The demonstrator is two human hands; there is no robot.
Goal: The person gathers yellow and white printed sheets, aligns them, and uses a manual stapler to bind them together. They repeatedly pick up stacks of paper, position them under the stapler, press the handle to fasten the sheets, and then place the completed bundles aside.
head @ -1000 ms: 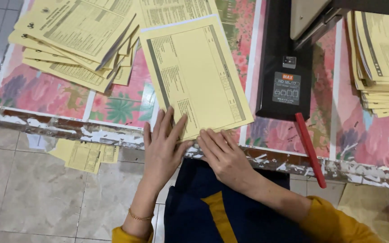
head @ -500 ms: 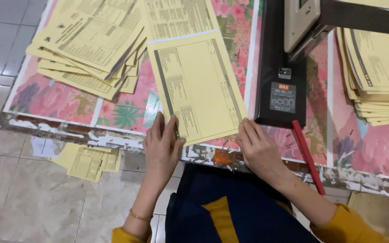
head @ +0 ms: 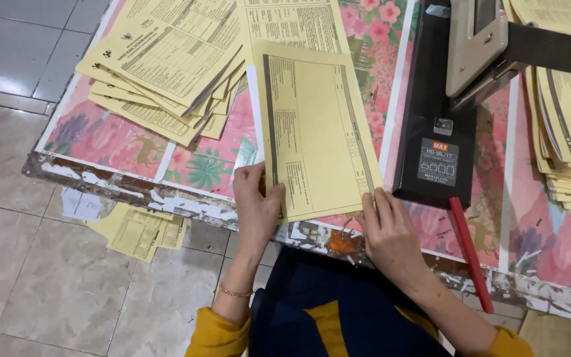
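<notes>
I work at the worktop with its pink flowered cover, and everything sits around the big black stapler standing on it: a loose pile of yellow forms lies well to the left of the stapler, a neater stack of yellow sheets lies to its right, and the yellow set of sheets I am squaring lies just left of its base, at the near edge. My left hand pinches the set's lower left corner, thumb on top, and my right hand rests half open against its lower right corner, fingers pressing the edge. To do this well, I judge I should keep both hands at the corners and tap the edges flush before bringing the set under the stapler's head, so no sheet slips askew. Compared with half a second ago, the set has turned a little straighter and sits nearer the stapler, and my right hand has come closer to the stapler's base. A red strip lies just below the stapler.
</notes>
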